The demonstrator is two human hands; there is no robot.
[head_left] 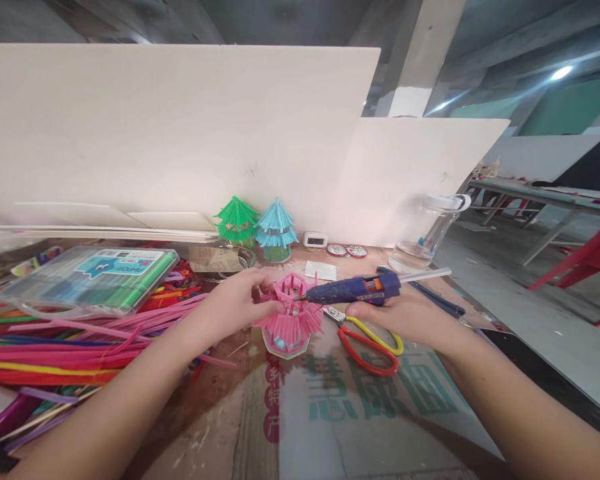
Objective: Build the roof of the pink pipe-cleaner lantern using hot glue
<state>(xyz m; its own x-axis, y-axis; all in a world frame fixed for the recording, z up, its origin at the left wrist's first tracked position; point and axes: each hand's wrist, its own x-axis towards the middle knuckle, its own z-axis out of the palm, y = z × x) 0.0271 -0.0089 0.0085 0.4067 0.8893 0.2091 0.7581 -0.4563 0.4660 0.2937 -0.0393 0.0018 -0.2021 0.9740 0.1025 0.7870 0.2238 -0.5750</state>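
Observation:
A small pink pavilion model [289, 323], with a fringed lower roof and an open ring on posts above it, stands at the middle of the table. My left hand [247, 300] pinches the upper part of this model from its left side. My right hand [395, 317] is wrapped round a blue hot glue gun [353, 291], with a clear glue stick [427, 274] poking out of its back. The gun's nozzle reaches the pink posts; whether it touches them I cannot tell. Scissors [370, 347] with red and yellow handles lie beneath my right hand.
Green [237, 223] and blue [277, 230] pavilion models stand behind, near a small digital clock [315, 239]. Pipe cleaners [55, 357] and a marker case [93, 280] crowd the left. A water bottle [425, 233] and dark-handled pliers [437, 299] are on the right.

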